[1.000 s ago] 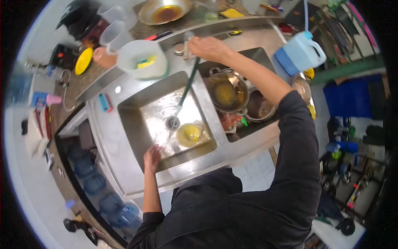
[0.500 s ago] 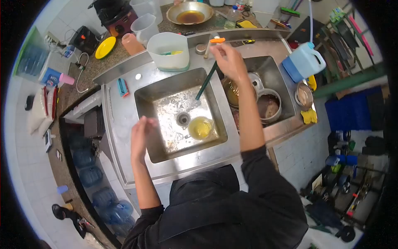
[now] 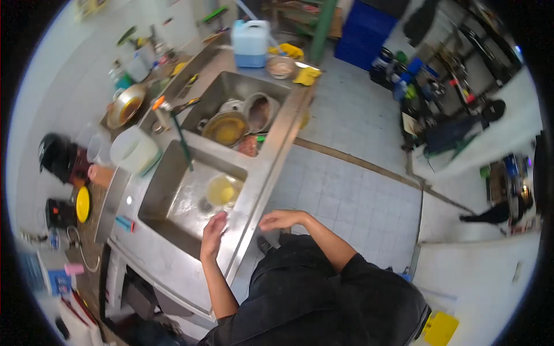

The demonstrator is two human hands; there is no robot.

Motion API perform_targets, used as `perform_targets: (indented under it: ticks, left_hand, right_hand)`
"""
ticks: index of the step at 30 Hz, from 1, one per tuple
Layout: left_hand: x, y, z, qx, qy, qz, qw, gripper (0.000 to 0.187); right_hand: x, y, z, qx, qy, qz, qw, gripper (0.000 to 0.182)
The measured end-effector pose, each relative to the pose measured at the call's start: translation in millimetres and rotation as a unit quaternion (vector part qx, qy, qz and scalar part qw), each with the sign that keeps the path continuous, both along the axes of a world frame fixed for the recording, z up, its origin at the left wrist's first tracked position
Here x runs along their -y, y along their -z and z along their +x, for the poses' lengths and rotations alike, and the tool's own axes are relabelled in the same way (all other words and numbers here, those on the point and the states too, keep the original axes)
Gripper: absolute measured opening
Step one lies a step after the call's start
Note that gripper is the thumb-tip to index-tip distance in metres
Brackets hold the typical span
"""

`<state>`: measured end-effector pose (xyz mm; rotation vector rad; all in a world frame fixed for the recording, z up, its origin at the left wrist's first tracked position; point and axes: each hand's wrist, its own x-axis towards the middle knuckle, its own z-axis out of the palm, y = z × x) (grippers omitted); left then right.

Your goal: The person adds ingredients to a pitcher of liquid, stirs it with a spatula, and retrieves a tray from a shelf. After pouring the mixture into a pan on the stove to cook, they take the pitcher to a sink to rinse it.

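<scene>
My left hand (image 3: 213,233) hovers over the near rim of the left sink basin (image 3: 158,216), fingers loosely apart with nothing visible in them. My right hand (image 3: 281,219) is in front of the counter edge, its fingers stretched toward the left hand. Neither hand touches the other. Closest to the left hand, a clear measuring cup (image 3: 222,191) with yellowish contents sits in the basin by the drain. The tap's orange handle (image 3: 159,102) is behind the basin, and a dark green hose (image 3: 183,147) hangs down from the tap into it.
The right basin holds a pan (image 3: 226,129) and a pot (image 3: 261,113). A jug of blue liquid (image 3: 250,46), yellow cloth (image 3: 307,76) and white tub (image 3: 134,151) stand around the sinks. Tiled floor (image 3: 346,184) lies to the right.
My view has turned to the right, with more floor showing. My right hand has left the tap handle area and come back near my body; my left hand stays near the basin's rim.
</scene>
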<state>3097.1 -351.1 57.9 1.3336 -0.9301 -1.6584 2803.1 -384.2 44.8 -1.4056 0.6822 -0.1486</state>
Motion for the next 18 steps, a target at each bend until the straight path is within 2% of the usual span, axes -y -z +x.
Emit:
perform_targets:
  ticks: [2, 3, 4, 5, 6, 7, 8, 9, 10, 11, 12, 13, 14, 15, 16, 17, 18]
  left_hand:
    - [8.9, 27.2, -26.4, -0.218, -0.022, 0.086, 0.972, 0.061]
    - [9.2, -3.9, -62.8, 0.234, 0.085, 0.075, 0.966, 0.063]
    - [1.5, -34.5, -100.4, 0.636, 0.167, 0.047, 0.752, 0.065]
    - [2.1, 12.4, -90.4, 0.703, 0.266, -0.136, 0.645, 0.06]
    - [4.2, 36.8, -95.8, 0.598, 0.181, -0.346, 0.7, 0.051]
    - [11.3, 32.8, -118.2, 0.447, 0.206, -0.262, 0.83, 0.053]
    - [13.3, 30.3, -147.1, 0.275, 0.228, -0.159, 0.92, 0.054]
    - [6.5, 47.2, -166.2, 0.373, 0.268, -0.161, 0.874, 0.054]
    - [6.9, 77.2, -184.4, 0.465, 0.309, -0.171, 0.812, 0.053]
    - [5.6, 94.1, -209.5, 0.55, 0.347, -0.191, 0.735, 0.053]
    - [-7.6, 76.9, -235.9, 0.59, 0.4, -0.283, 0.641, 0.054]
    - [-10.2, 80.2, -270.4, 0.423, 0.43, -0.144, 0.784, 0.056]
    - [-19.9, 86.7, -301.3, 0.237, 0.441, 0.028, 0.865, 0.059]
    - [-35.5, 112.7, -323.9, 0.239, 0.416, 0.066, 0.875, 0.06]
    - [-53.9, 143.4, -346.1, 0.242, 0.384, 0.105, 0.885, 0.061]
    - [-78.9, 159.0, -370.0, 0.404, 0.505, -0.1, 0.756, 0.059]
    - [-103.2, 172.3, -385.7, 0.522, 0.57, -0.301, 0.559, 0.057]
  right_hand:
    - [-49.7, 47.4, -61.0, -0.101, 0.211, 0.131, 0.963, 0.054]
    - [-80.5, 55.2, -81.0, -0.412, 0.145, -0.088, 0.895, 0.051]
    - [-115.8, 62.9, -103.3, -0.663, 0.051, -0.289, 0.689, 0.049]
    - [-152.6, 70.2, -133.6, -0.651, 0.083, -0.224, 0.72, 0.043]
    - [-187.4, 78.2, -165.5, -0.636, 0.119, -0.158, 0.746, 0.037]
    - [-223.6, 96.9, -192.7, -0.471, 0.358, 0.033, 0.806, 0.031]
    - [-269.7, 127.8, -222.2, -0.247, 0.556, 0.218, 0.763, 0.026]
    - [-329.9, 176.0, -249.2, -0.41, 0.485, 0.109, 0.765, 0.031]
    - [-392.6, 212.0, -265.4, -0.556, 0.396, 0.004, 0.731, 0.037]
    - [-450.9, 211.6, -268.3, -0.584, 0.416, 0.036, 0.696, 0.039]
    - [-500.4, 210.4, -268.5, -0.61, 0.438, 0.071, 0.657, 0.042]
    - [-540.3, 222.1, -268.4, -0.559, 0.534, 0.166, 0.612, 0.04]
    - [-584.6, 239.6, -268.3, -0.496, 0.617, 0.258, 0.554, 0.039]
    - [-631.3, 251.8, -262.1, -0.422, 0.688, 0.339, 0.483, 0.037]
    - [-670.2, 258.7, -247.4, -0.503, 0.679, 0.29, 0.449, 0.033]
    - [-696.2, 242.3, -237.5, -0.528, 0.644, 0.307, 0.46, 0.032]
    - [-726.2, 232.5, -225.7, -0.552, 0.607, 0.324, 0.471, 0.032]
